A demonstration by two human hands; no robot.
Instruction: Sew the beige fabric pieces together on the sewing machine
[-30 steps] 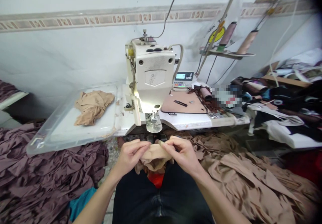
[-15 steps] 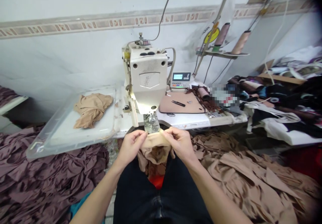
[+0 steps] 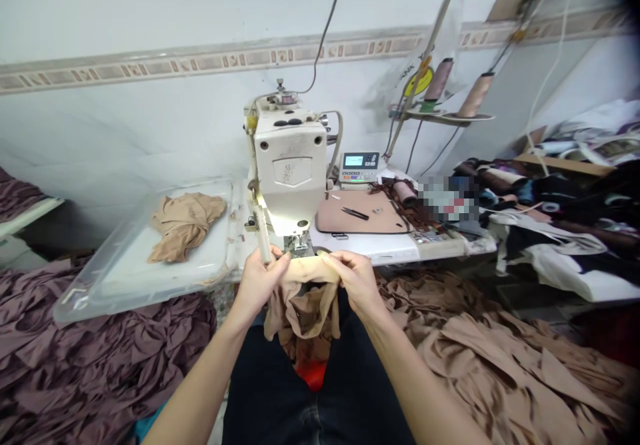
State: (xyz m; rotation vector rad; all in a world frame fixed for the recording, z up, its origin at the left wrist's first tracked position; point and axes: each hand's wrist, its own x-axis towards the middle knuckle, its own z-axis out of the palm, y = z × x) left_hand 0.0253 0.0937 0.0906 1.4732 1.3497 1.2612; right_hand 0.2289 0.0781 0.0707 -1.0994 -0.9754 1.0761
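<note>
Both my left hand (image 3: 260, 284) and my right hand (image 3: 356, 284) pinch a band of sheer tan hosiery (image 3: 310, 270) and hold it taut between them. The rest of the hosiery hangs in folds over my lap, onto my dark trousers (image 3: 370, 392). My left fingers sit just below the steel presser foot (image 3: 299, 246) of a white industrial sewing machine (image 3: 289, 158). The band stays a little in front of the foot, not under it. Part of the band is hidden by my fingers.
A transparent plastic tray (image 3: 145, 278) holds a tan fabric bundle (image 3: 184, 226). Black snips (image 3: 355, 213) lie on a brown mat (image 3: 363, 213) beside the machine. Mauve fabric (image 3: 85, 358) and tan fabric (image 3: 495, 372) are heaped on either side of me. Thread cones (image 3: 475, 95) stand at upper right.
Both hands have moved forward and up, bringing the stretched band close to the presser foot. More of the hosiery now hangs below them.
</note>
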